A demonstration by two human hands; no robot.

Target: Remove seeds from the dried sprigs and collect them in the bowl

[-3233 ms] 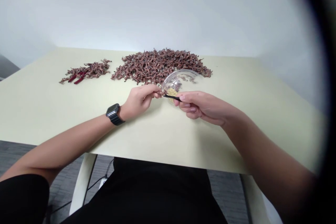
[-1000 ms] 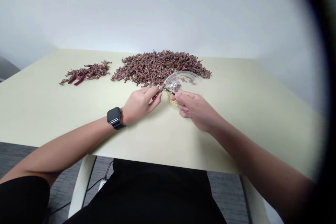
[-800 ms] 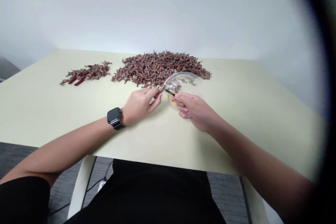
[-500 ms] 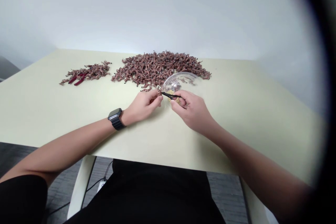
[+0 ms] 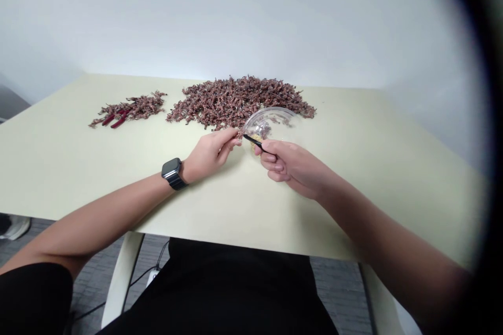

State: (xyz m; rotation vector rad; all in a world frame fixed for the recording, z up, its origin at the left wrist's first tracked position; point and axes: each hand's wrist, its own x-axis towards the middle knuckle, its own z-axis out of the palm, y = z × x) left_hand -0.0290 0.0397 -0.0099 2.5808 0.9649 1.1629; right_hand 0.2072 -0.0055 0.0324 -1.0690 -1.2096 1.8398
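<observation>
My left hand [image 5: 210, 154], with a dark watch [image 5: 172, 168] on its wrist, pinches a small reddish-brown piece [image 5: 239, 135] between thumb and fingertips. My right hand [image 5: 293, 165] is closed around black tweezers [image 5: 253, 141], their tip pointing left and close to that piece. I cannot tell whether the tip touches it. Under the tweezers and partly behind my right hand is a clear round plastic container [image 5: 288, 110], with small yellowish bits [image 5: 256, 140] inside. Beyond both hands spreads a large heap of similar reddish-brown pieces [image 5: 239, 97] with dark ends.
On the left of the pale table [image 5: 98, 167] lies a smaller pile of the brown pieces [image 5: 145, 107], with a red-handled tool [image 5: 120, 119] partly buried in it. A wall [image 5: 236, 15] rises behind the table. A cable [image 5: 137, 277] runs near the table leg [image 5: 122, 275].
My right hand has rolled over, so its curled fingers show and the tweezers point up and left. My left hand has shifted slightly up and away, still pinching the piece.
</observation>
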